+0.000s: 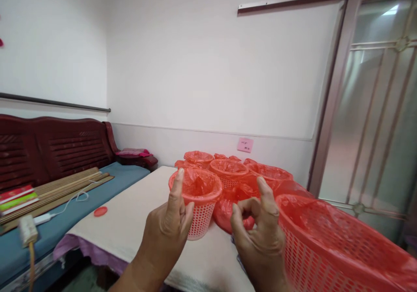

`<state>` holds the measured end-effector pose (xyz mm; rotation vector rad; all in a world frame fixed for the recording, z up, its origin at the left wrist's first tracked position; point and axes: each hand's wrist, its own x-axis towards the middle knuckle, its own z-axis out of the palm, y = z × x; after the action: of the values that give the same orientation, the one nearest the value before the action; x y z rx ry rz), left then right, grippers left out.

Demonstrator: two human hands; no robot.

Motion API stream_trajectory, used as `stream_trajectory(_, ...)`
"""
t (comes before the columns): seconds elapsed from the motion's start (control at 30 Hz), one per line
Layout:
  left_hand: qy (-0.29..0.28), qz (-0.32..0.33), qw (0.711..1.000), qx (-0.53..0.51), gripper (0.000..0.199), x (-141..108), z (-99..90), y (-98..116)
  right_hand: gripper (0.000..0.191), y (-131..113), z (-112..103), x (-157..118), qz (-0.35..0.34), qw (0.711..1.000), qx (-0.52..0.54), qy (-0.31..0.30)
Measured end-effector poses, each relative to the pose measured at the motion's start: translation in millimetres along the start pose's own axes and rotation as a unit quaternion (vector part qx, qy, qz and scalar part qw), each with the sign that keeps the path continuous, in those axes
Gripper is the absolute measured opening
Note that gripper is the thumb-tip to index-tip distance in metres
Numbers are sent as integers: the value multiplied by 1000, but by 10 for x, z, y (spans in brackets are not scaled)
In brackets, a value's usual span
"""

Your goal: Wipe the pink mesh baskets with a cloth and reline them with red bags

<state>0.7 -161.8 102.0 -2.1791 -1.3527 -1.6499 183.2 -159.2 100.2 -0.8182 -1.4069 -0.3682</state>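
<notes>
Both hands are raised over the table with nothing visible in them. My left hand [169,222] has its index finger stretched up and its thumb apart, the other fingers being folded or hidden. Just behind it stands a small pinkish-white mesh wastebasket [201,221] with a red plastic bag lining it and a red rim. My right hand [260,235] also points its index finger up, with the thumb held apart from a bent finger. Beyond that hand lies a crumpled red plastic bag [225,209]. A large red-lined mesh basket [312,257] is close on its right.
More red-lined baskets [229,167] are grouped at the table's far end by the wall. A red ring or lid [100,211] lies on the pale tabletop [130,214]. On the left is a wooden sofa [74,142] with slats [65,185] and a power strip [28,230].
</notes>
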Motion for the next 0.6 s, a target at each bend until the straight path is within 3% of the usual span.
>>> stream_trajectory(0.13,-23,-56,982,-180,84,-49,-42,96,75,-52,-115,5,46,995,83,-5)
stream_trajectory(0.6,-11,-40,971,-234,81,-44,-76,174,79,-117,-181,31,122,976,179,-38)
